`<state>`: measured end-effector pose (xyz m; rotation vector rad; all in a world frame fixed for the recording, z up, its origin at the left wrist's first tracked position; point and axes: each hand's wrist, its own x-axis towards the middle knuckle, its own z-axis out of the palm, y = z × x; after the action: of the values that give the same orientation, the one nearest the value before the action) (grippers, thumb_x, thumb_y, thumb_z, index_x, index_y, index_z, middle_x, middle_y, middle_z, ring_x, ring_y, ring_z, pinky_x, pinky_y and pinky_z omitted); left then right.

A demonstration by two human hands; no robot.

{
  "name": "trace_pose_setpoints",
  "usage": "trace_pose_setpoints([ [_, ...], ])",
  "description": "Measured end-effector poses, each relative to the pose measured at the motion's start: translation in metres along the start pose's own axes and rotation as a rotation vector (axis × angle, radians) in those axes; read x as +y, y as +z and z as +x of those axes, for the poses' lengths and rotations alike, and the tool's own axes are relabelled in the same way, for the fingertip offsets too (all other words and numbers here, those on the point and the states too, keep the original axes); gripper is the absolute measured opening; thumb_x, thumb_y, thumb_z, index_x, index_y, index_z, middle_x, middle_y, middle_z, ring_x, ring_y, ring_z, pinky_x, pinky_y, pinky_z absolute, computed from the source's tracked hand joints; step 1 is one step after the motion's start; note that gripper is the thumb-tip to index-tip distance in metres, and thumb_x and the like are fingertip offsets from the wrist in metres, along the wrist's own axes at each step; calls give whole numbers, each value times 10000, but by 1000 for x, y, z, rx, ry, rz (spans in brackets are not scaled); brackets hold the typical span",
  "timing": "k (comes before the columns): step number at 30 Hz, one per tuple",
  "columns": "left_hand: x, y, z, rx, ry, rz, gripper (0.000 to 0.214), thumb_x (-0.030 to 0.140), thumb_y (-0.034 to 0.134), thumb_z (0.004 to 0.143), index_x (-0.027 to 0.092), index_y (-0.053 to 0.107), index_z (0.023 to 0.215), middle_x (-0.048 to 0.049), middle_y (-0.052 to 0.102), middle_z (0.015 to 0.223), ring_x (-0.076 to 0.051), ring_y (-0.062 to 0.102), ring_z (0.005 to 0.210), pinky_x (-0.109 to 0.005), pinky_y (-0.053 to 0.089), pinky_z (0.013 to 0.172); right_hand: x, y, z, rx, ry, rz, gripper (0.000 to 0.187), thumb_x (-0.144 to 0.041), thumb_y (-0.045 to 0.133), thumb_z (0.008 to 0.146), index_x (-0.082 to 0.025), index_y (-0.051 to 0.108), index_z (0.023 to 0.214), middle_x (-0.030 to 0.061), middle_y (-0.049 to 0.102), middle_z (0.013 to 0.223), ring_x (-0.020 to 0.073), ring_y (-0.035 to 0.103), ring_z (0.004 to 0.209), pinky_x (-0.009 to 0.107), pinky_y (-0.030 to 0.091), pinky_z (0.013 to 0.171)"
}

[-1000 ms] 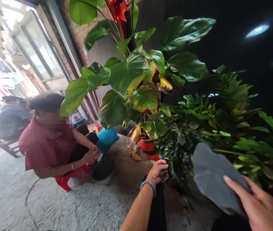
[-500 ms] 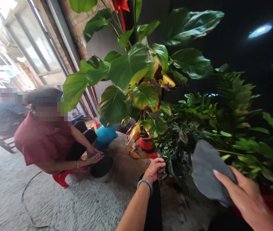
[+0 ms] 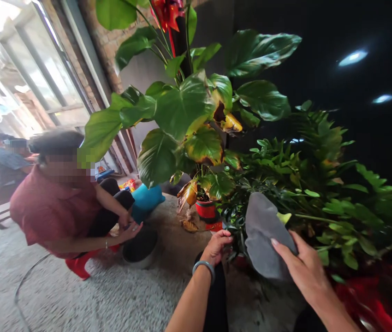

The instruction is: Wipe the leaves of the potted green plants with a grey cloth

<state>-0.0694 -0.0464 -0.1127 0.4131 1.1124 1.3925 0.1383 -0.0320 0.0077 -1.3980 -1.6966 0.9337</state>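
My right hand (image 3: 310,272) grips a flat grey piece (image 3: 264,235) with a soft, felt-like surface and a wavy left edge, its thumb lying on top. The piece is held up in front of the low green plants. Left of it, my left hand (image 3: 216,249) is raised above my knee with its fingers curled together. A grey bangle (image 3: 204,266) circles that wrist. Dark small-leaved foliage (image 3: 235,226) lies just beyond the left fingertips. What those fingers hold, if anything, cannot be made out.
A person in a red shirt (image 3: 50,207) sits on a red stool (image 3: 78,266) at left, hands over a dark bucket (image 3: 140,249). A big-leaved plant in a red pot (image 3: 205,210) stands ahead. A hose (image 3: 21,286) lies on the concrete. Red shiny material (image 3: 379,295) is at lower right.
My right hand and the grey piece have moved left, closer to my left hand. The view has shifted slightly right. The left hand keeps its curled shape.
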Motion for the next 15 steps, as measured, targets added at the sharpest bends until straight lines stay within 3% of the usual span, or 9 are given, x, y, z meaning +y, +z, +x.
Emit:
trace_pose_setpoints([
  [3, -1, 2, -3, 6, -1, -23, 438, 238, 829, 356, 181, 528, 669, 54, 579, 640, -83, 482, 566, -227, 348, 582, 20, 19, -12, -70, 46, -29, 399, -586, 526, 498, -249, 639, 678, 119, 746, 757, 354, 683, 789, 438, 524, 742],
  [7, -2, 0, 0, 0, 30, -60, 406, 218, 833, 353, 166, 534, 624, 39, 583, 593, -76, 477, 531, -221, 331, 560, 26, -1, -40, -91, 119, -67, 450, -602, 591, 470, -241, 689, 720, 117, 759, 871, 353, 685, 869, 412, 536, 760],
  [11, -3, 5, 0, -18, -4, -39, 362, 187, 806, 391, 168, 538, 633, 34, 591, 576, -79, 468, 479, -235, 342, 526, -8, -18, -19, -23, 13, -41, 418, -621, 573, 543, -268, 672, 743, 46, 731, 695, 283, 670, 667, 356, 526, 633],
  [13, -6, 10, 1, 3, -20, -59, 347, 162, 780, 422, 171, 542, 674, 35, 601, 602, -79, 468, 475, -236, 349, 522, -14, -8, -4, 5, -18, -67, 389, -616, 543, 548, -275, 633, 713, 41, 695, 614, 283, 651, 619, 366, 513, 598],
  [15, -8, 13, 2, 34, -23, -80, 340, 153, 755, 459, 175, 546, 727, 42, 603, 642, -79, 485, 502, -232, 362, 537, -2, 6, 1, -60, 2, -95, 398, -606, 531, 514, -265, 619, 699, 77, 707, 640, 321, 668, 681, 403, 523, 650],
])
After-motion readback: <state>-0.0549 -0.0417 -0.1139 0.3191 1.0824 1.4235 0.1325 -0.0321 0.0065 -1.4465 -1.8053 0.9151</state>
